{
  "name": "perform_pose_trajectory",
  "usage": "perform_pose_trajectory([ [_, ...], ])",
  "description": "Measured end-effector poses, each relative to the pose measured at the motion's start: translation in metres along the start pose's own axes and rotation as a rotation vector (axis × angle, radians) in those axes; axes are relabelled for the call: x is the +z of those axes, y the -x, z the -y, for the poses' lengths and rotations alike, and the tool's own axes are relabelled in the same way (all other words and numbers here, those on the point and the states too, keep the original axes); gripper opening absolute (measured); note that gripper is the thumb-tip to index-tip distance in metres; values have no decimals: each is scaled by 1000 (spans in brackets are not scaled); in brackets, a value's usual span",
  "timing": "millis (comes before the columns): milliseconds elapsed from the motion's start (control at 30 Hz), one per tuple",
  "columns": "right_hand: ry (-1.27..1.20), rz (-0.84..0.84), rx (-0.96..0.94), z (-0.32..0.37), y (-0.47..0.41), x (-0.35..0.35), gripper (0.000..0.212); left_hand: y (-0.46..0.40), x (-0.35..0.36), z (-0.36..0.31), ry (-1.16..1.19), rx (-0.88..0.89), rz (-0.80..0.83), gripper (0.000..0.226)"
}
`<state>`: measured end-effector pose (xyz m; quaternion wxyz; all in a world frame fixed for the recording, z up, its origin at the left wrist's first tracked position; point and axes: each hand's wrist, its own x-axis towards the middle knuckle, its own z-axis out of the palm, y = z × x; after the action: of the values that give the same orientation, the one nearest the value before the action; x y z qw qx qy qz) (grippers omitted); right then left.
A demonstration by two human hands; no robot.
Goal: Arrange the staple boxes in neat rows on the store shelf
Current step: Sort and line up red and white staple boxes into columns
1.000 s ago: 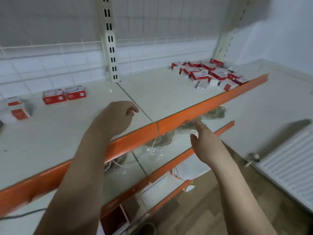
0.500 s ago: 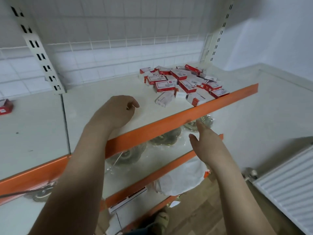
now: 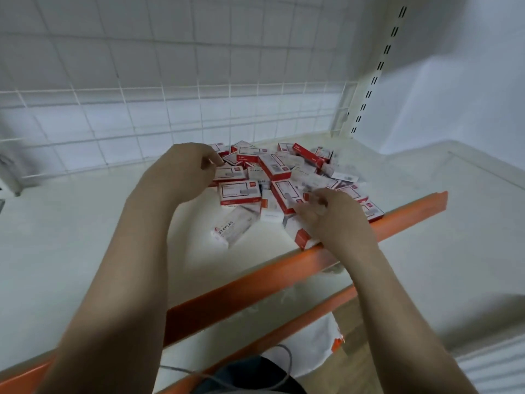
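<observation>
Head view: boxes (image 3: pixel 284 177) heaped mid-frame on shelf (image 3: pixel 85 223). Our left hand (image 3: pixel 181 169) curls at the heap's left edge; right hand (image 3: pixel 332 214) nearer, fingers blurred, grip unclear.

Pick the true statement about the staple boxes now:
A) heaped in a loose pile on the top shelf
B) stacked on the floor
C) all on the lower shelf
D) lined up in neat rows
A: the staple boxes lie jumbled at odd angles on the top shelf, with both hands reaching into the heap.
</observation>
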<state>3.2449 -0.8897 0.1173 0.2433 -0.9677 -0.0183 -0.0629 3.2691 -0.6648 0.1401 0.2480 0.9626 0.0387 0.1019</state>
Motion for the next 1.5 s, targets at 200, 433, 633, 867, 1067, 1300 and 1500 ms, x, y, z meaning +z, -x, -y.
perform_pose_trajectory([
  [200, 37, 98, -37, 4, -27, 20, 68, -1, 0, 11, -29, -69, -7, 25],
  [433, 10, 145, -86, -1, -38, 19, 38, -2, 0, 10, -17, -105, -7, 26],
  [633, -49, 198, -180, -10, -44, -9, 18, -17, 4, 6, -146, -75, 155, 58],
  [867, -64, 129, -162, -16, -40, -16, 43, -32, 18, 9, -217, -28, 241, 60],
  [1067, -89, 91, -167, -22, -31, -18, 48, -21, 26, 15, -159, -72, 86, 40],
  [1300, -129, 40, -225, -29, -11, -23, 52, 30, 18, 11, -118, -177, -170, 24],
  [1500, -161, 94, -298, -34, 12, -17, 51, 90, 16, 9, -112, -251, -288, 36],
])
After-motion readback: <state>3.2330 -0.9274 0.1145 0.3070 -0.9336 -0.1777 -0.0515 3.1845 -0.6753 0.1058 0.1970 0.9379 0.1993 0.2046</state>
